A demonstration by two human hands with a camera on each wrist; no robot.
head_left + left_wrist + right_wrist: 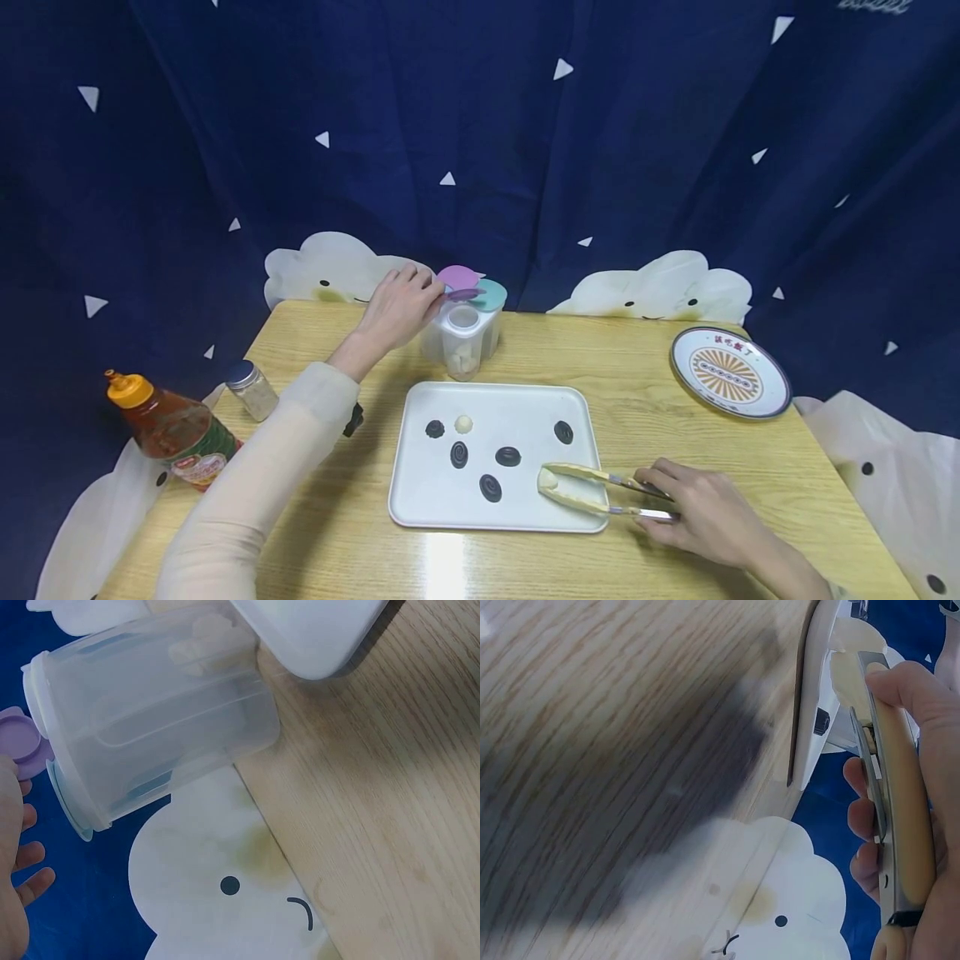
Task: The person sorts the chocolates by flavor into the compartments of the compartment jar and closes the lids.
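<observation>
Tongs gripped inside right fingers, raised purple lid pinched between left fingers

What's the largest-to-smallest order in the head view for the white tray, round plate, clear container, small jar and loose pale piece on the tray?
1. White tray
2. Round plate and clear container: too close in size to rank
3. Small jar
4. Loose pale piece
</observation>
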